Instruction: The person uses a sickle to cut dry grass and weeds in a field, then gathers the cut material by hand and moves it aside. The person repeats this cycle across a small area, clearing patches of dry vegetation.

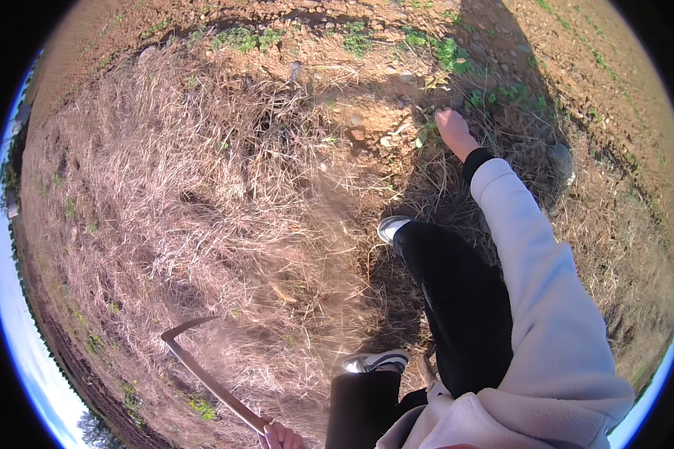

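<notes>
My left hand (281, 436), partly cut off by the lower edge of the view, grips the handle of a sickle (213, 385). Its curved blade (190, 325) points over the dry grass (202, 224), well apart from my right hand. My right arm reaches out, and my right hand (452, 128) has its fingers curled beside a small leafy weed (424, 129). Whether stems lie inside those fingers is hidden. My right shoe (392, 229) and left shoe (377, 360) rest on the grass, wide apart.
Bare reddish soil (314, 53) with stones and low green plants (452, 55) borders the grass. A larger grey stone (563, 157) lies in shadow beyond my right sleeve. A green tuft (203, 408) grows near the sickle handle. Loose straw covers much of the ground.
</notes>
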A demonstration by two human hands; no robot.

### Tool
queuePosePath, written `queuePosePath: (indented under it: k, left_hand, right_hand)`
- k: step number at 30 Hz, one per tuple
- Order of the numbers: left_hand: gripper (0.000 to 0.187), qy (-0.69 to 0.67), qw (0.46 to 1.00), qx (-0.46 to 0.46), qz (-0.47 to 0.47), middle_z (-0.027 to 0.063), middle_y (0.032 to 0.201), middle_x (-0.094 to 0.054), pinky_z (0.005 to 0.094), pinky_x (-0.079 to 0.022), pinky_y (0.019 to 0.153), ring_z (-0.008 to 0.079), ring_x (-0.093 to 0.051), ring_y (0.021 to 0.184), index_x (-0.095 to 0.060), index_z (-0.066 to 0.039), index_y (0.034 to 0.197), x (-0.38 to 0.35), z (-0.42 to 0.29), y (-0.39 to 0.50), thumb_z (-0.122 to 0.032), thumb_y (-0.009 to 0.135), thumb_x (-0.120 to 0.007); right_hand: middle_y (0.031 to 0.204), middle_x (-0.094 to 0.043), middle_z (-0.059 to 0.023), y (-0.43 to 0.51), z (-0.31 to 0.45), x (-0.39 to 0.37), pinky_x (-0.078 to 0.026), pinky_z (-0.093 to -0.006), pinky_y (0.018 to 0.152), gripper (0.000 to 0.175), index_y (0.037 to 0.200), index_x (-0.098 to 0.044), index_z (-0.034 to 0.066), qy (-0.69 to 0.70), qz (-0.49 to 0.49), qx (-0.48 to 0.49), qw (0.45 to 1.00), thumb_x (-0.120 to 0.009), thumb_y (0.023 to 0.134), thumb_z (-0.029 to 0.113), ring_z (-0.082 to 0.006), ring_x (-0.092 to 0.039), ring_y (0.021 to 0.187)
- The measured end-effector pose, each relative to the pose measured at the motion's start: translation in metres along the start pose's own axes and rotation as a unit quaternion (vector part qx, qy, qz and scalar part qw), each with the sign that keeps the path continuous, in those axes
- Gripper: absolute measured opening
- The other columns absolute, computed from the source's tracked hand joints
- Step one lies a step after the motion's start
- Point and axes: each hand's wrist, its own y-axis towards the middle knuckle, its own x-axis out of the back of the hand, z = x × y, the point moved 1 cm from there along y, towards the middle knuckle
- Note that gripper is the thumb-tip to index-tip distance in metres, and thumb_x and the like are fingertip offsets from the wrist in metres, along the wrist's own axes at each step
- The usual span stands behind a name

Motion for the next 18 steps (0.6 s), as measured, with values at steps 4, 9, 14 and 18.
queuePosePath:
  k: [4,9,14,18]
  left_hand:
    - [0.014,-0.006,0.999,0.005,-0.043,-0.0036,0.065,-0.033,0.0167,-0.031,0.041,0.0047,-0.031,0.049,-0.047,-0.008,0.1,-0.004,0.001,-0.001,-0.021,0.096,-0.046]
    - [0.015,0.038,0.999,-0.011,-0.033,-0.0022,0.066,-0.035,0.0172,-0.032,0.041,0.0053,-0.032,0.05,-0.046,-0.007,0.103,-0.026,-0.001,0.005,-0.021,0.096,-0.045]
    - [0.016,0.056,0.998,0.0,-0.024,-0.0019,0.067,-0.035,0.0172,-0.032,0.041,0.0053,-0.033,0.05,-0.046,-0.007,0.103,-0.045,-0.005,0.011,-0.021,0.096,-0.045]
    - [0.016,0.067,0.998,0.005,-0.015,-0.0016,0.067,-0.036,0.0173,-0.033,0.041,0.0054,-0.033,0.05,-0.045,-0.006,0.103,-0.055,-0.005,0.015,-0.02,0.096,-0.045]
  right_hand:
    - [0.083,-0.06,-0.0242,-0.004,0.019,0.022,-0.05,-0.0441,0.07,0.009,0.078,-0.059,-0.0019,0.107,0.09,0.082,0.987,-0.051,0.076,0.003,-0.0401,-0.06,0.08]
    - [0.102,-0.058,-0.0192,0.02,0.066,0.016,-0.042,-0.0393,0.09,0.02,0.085,-0.06,-0.0015,0.36,0.066,-0.041,0.93,-0.05,0.083,0.016,-0.0313,-0.053,0.105]
    - [0.085,-0.062,-0.0143,0.07,0.047,0.018,-0.047,-0.0433,0.081,0.018,0.087,-0.063,0.0045,-0.101,-0.165,0.029,0.981,-0.048,0.082,0.015,-0.0318,-0.061,0.085]
    - [0.08,-0.065,-0.019,0.067,0.031,0.014,-0.051,-0.0461,0.066,0.017,0.084,-0.063,0.0035,0.038,-0.011,-0.02,0.999,-0.049,0.081,0.012,-0.0341,-0.065,0.077]
